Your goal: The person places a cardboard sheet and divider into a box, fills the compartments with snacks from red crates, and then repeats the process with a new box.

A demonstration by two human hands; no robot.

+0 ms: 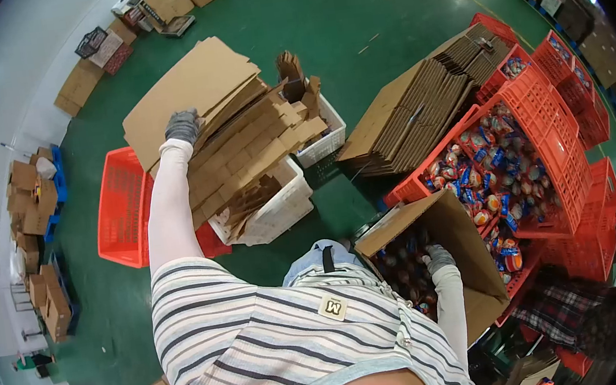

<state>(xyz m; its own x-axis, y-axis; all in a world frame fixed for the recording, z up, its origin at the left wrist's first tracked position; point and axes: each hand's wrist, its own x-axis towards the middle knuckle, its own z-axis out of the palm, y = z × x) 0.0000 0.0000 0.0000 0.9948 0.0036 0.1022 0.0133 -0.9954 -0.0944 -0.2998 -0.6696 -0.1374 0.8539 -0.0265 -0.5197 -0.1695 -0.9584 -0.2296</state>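
My left hand (183, 127), in a grey glove, has its fingers curled at the edge of a flat cardboard sheet (183, 85) on top of a stack. My right hand (437, 257), gloved as well, reaches inside an open cardboard box (479, 271) against my right side. Its fingers look curled among small wrapped packets (406, 273) in the shadowed box; what they hold, if anything, is hidden. Beyond the box, a red crate (557, 139) lies tipped, with many round packets in blue, red and clear wrapping (500, 161) spilling toward the box.
White crates (277, 219) carry cardboard dividers (249, 153), beside a red crate (121, 208). Folded cartons (406, 115) stand stacked ahead. More red crates (581, 101) line the right, where another person's plaid sleeve (568, 307) shows. Cartons on pallets (39, 198) sit along the left wall.
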